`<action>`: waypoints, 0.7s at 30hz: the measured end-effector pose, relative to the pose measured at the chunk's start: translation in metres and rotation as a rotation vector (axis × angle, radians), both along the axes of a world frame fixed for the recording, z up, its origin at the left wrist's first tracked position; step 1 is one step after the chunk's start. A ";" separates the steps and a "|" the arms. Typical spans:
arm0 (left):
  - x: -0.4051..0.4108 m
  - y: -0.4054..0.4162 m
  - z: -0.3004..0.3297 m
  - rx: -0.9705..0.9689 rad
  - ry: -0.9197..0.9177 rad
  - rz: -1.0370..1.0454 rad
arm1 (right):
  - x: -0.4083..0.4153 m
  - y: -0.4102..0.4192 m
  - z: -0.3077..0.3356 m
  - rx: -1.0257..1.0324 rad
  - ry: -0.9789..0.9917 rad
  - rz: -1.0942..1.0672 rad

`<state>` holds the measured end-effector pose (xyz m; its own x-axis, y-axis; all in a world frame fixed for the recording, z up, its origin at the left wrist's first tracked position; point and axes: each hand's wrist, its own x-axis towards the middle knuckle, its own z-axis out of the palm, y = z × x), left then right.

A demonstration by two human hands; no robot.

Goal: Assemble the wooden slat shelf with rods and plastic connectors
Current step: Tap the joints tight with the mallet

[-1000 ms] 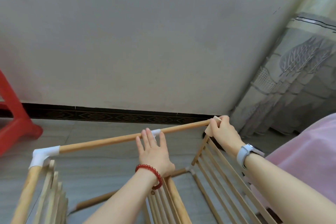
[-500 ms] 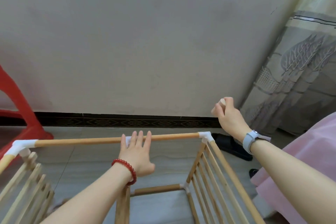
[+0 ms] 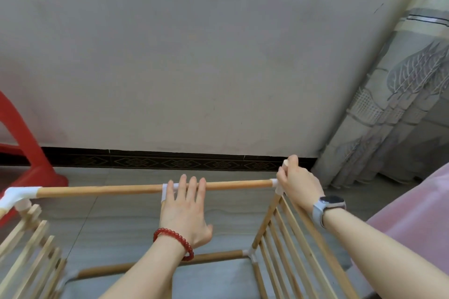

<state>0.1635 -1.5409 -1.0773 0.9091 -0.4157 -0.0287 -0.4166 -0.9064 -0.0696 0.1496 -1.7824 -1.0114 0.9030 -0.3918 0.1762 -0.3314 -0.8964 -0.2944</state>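
Note:
A wooden rod [image 3: 102,189] runs level across the top of the shelf frame, from a white corner connector [image 3: 17,195] at the left to a white connector [image 3: 274,182] at the right. My left hand [image 3: 185,211] lies flat with straight fingers over the white middle connector [image 3: 165,190] on the rod. My right hand [image 3: 297,183] is curled into a fist at the right corner, with a small pale piece [image 3: 286,162] showing at the top of it. Wooden slat panels hang below at the left [image 3: 29,250] and right [image 3: 286,245]. A lower rod [image 3: 218,255] crosses near the floor.
A red plastic stool [image 3: 21,153] stands at the far left by the wall. A grey patterned curtain [image 3: 393,104] hangs at the right. Pink fabric [image 3: 413,206] fills the right lower corner. The grey tiled floor [image 3: 121,221] meets a dark skirting board [image 3: 170,161].
My right fist was raised above the right corner half a second ago and has come down onto it. The left hand stays flat on the middle of the rod.

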 end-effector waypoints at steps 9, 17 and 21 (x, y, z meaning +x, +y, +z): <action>0.006 0.000 0.007 -0.242 0.097 -0.032 | -0.015 0.026 0.024 0.272 0.001 0.212; -0.048 0.021 0.055 -1.354 0.694 -0.033 | -0.067 0.103 0.024 0.355 0.171 0.611; -0.075 0.058 0.065 -1.332 0.728 -0.076 | -0.084 0.131 0.027 0.483 0.233 0.623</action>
<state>0.0882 -1.4834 -1.0126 0.8390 -0.5435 -0.0253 -0.0455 -0.1164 0.9922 0.0661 -1.6513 -0.9843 0.9727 0.2083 -0.1022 0.0845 -0.7281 -0.6802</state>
